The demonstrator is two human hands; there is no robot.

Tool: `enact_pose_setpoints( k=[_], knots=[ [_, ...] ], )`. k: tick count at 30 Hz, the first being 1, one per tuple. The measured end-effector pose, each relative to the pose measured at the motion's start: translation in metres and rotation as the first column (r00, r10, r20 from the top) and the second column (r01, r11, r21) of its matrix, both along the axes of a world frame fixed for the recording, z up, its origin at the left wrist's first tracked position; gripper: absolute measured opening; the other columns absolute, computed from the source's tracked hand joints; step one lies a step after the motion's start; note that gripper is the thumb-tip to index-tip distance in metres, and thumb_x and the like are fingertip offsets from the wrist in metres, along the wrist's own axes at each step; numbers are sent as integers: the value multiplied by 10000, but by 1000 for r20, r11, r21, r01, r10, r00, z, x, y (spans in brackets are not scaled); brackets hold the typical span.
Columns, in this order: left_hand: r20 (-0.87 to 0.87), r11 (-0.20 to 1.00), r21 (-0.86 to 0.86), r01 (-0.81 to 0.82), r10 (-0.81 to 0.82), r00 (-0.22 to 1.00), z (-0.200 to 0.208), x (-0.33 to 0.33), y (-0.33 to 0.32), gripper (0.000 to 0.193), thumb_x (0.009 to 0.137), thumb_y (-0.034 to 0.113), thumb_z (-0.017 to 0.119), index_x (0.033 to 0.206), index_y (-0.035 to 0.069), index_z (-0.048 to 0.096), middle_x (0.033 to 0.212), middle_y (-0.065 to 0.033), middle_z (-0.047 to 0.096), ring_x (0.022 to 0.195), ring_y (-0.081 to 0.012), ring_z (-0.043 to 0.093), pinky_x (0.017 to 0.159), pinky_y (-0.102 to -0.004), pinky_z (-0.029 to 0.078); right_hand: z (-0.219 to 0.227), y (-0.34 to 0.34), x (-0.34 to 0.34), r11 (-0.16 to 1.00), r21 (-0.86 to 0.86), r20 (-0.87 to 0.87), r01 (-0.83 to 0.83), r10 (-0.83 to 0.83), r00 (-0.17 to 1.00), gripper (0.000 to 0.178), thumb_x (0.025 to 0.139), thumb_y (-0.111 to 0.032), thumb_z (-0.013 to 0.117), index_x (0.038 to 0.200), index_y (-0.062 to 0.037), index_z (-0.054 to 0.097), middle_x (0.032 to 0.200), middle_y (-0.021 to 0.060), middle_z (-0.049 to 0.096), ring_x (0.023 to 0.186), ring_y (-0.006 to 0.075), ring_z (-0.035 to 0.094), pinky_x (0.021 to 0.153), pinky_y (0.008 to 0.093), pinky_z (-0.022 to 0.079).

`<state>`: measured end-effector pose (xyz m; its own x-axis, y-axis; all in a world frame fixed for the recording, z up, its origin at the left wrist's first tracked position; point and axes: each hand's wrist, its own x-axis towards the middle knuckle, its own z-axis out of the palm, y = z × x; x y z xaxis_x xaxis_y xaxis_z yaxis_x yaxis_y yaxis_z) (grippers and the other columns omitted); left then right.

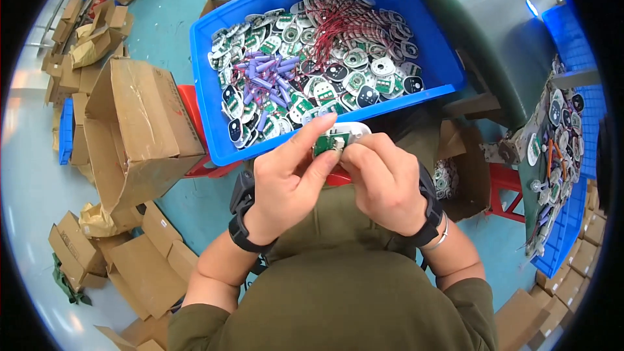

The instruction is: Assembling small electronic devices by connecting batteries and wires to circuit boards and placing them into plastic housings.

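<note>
A white oval plastic housing with a green circuit board (pixel 330 143) on it is held between the thumb and fingers of the left hand (pixel 286 172), in a narrow pinch. The right hand (pixel 389 185) has its fingers curled in at the unit's right side; whether they grip it or only press against it cannot be told.

Just beyond the grip is a large blue bin (pixel 406 102), heaped with similar white and green units (pixel 323 92). Among them, ahead and to the left of the grip, lies a cluster of purple cylindrical cells (pixel 268 78); a tangle of red wires (pixel 335 23) spreads straight ahead, toward the far side.

Left of the grip, well apart, an open cardboard box (pixel 153 114) stands tilted. Near the right of the grip and lower down, another cardboard box (pixel 476 185) holds small white pieces (pixel 444 179). Farther right, a green surface (pixel 530 185) carries more oval units and two orange-handled tools (pixel 549 159).
</note>
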<state>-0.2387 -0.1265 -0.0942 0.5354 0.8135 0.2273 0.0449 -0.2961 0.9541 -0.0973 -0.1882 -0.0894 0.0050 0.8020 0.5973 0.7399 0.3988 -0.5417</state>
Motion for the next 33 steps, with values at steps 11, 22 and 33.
enact_pose_setpoints(
  k=[11, 22, 33],
  knots=[
    [260, 900, -436, 16, 109, 959, -13, -13, 20, 370, 799, -29, 581, 1156, -28, 486, 998, -83, 576, 890, -121, 551, 769, -253, 455, -8, 8, 25, 995, -86, -229, 51, -69, 971, 160, 679, 44, 628, 810, -6, 551, 771, 109, 563, 711, 260, 565, 610, 320, 465],
    [310, 821, -566, -75, 297, 903, -25, -20, 59, 394, 807, -37, 538, 1189, -15, 444, 1053, -118, 557, 931, -190, 570, 788, -317, 487, -51, 22, 99, 924, -291, -349, 247, -343, 872, 47, 789, -28, 570, 797, 17, 563, 744, 89, 566, 660, 179, 539, 612, 253, 431],
    [264, 742, -655, -139, 397, 879, -44, -16, 89, 382, 788, -46, 564, 1157, -15, 469, 1011, -113, 571, 896, -169, 582, 739, -275, 507, -109, 109, 102, 712, -703, 234, 15, 212, 949, 129, 767, -86, 526, 856, -63, 615, 820, 121, 582, 783, 316, 563, 685, 392, 454]
  ],
)
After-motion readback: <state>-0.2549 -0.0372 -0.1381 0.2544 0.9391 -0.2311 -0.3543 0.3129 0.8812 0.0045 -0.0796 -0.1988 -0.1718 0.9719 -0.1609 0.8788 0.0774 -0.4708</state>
